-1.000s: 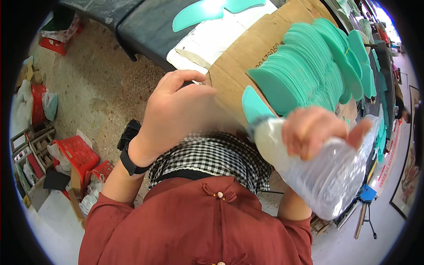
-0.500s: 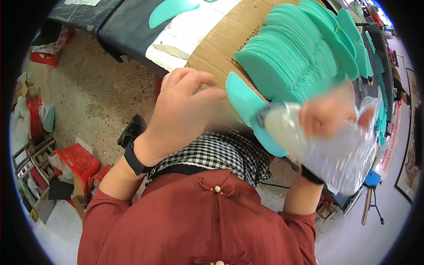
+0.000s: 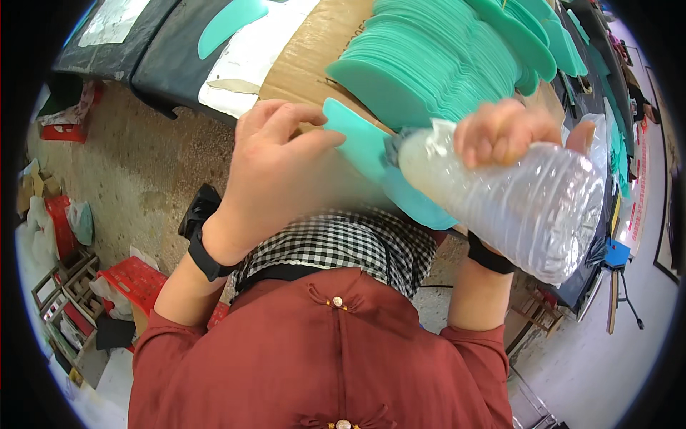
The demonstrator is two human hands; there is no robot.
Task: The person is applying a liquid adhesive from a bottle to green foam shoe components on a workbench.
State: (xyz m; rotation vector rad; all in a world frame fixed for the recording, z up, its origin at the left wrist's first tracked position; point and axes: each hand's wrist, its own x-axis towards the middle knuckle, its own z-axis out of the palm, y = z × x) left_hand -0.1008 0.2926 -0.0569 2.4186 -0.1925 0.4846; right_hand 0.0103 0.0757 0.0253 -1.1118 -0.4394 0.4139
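Right hand (image 3: 504,134) clamped on bottle (image 3: 529,204); mouth (image 3: 393,148) now shifted edgeward over teal sheet (image 3: 359,146), surface looks freer (left hand (image 3: 268,161) at tip, can't tell if pinching).

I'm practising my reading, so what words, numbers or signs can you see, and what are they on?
Brown cardboard: dark printed characters beside the green stack; I won't copy them out.
Pale banner at the right: red writing, too small to read.
Clear bottle: no writing that I can make out.
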